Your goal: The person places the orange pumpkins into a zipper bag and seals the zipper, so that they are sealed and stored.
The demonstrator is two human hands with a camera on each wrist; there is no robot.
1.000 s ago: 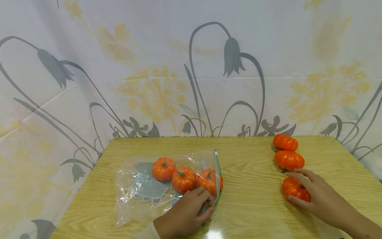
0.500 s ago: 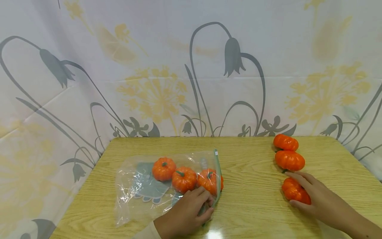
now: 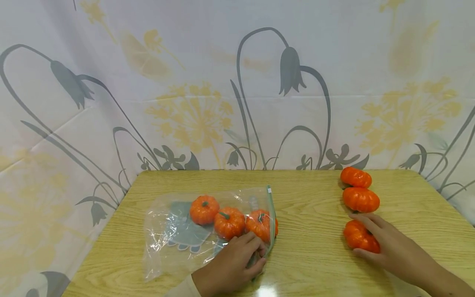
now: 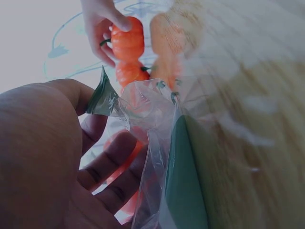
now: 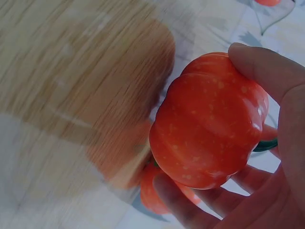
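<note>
My right hand (image 3: pixel 395 249) grips a small orange toy pumpkin (image 3: pixel 359 236), thumb on one side and fingers on the other. Its green stem (image 5: pixel 266 145) points toward the palm in the right wrist view. With my left hand (image 3: pixel 231 262) I hold the open end of a clear zip bag (image 3: pixel 163 243), near its green zip strip (image 3: pixel 272 214). The left wrist view shows the bag's mouth spread, with the thumb at a green corner (image 4: pixel 102 98). Inside the bag lie three pumpkins (image 3: pixel 229 224), one of them right at the mouth.
Two more orange pumpkins (image 3: pixel 360 199) lie behind my right hand, near the back right of the wooden table (image 3: pixel 308 255). A grey-green print (image 3: pixel 187 225) shows on the bag. A flower-patterned cloth (image 3: pixel 208 62) hangs behind the table.
My right hand has closed round the front right pumpkin and shifted it slightly left. The left hand and the bag have stayed in place.
</note>
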